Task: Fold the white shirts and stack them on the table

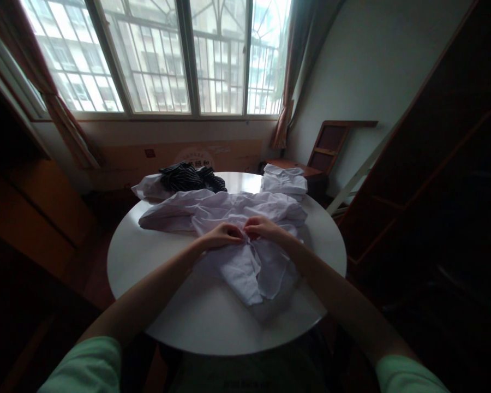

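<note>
Left hand (pixel 223 236) and right hand (pixel 263 227) close together, each pinching front of white shirt (pixel 237 218) spread mid-bench (pixel 196 311). Risk: crumpled lower front slips from pinch, bunches. Striped garment (pixel 190 176) and folded white shirt (pixel 284 180) lie behind, well apart.

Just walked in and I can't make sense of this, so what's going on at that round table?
A person in green sleeves has both hands on a white shirt spread over the round white table. The left hand and right hand meet at its middle, pinching the fabric. A folded white garment sits at the table's far right edge, and a dark striped garment lies in a heap at the far side.
</note>
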A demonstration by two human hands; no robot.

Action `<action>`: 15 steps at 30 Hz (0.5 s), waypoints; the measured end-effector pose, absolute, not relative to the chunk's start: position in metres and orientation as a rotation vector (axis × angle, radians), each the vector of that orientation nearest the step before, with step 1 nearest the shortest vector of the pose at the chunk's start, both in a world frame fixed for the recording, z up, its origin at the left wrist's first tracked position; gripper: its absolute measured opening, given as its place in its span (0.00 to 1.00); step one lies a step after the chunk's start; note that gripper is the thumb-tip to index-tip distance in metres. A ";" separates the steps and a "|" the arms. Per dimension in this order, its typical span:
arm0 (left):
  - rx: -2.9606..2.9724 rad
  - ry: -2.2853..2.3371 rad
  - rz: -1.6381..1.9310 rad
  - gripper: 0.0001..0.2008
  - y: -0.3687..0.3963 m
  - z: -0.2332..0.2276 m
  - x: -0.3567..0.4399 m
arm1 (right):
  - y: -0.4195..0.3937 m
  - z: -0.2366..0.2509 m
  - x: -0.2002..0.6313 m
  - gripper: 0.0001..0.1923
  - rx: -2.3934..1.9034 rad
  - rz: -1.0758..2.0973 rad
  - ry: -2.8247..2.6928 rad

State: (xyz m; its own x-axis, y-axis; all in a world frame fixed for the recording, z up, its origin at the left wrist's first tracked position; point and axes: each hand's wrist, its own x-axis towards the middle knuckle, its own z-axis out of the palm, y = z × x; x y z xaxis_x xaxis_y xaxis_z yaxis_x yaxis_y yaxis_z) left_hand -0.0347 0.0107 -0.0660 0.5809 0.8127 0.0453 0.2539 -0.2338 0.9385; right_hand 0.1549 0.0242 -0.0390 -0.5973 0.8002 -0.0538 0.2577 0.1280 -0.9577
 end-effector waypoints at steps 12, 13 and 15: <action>1.803 0.867 0.690 0.16 0.009 -0.066 -0.035 | 0.026 -0.042 0.159 0.12 -0.935 1.604 -1.994; 1.806 0.862 0.696 0.16 0.009 -0.067 -0.035 | 0.026 -0.043 0.159 0.13 -0.938 1.609 -1.993; 1.812 0.844 0.718 0.16 0.008 -0.069 -0.034 | 0.028 -0.044 0.159 0.13 -0.951 1.605 -2.000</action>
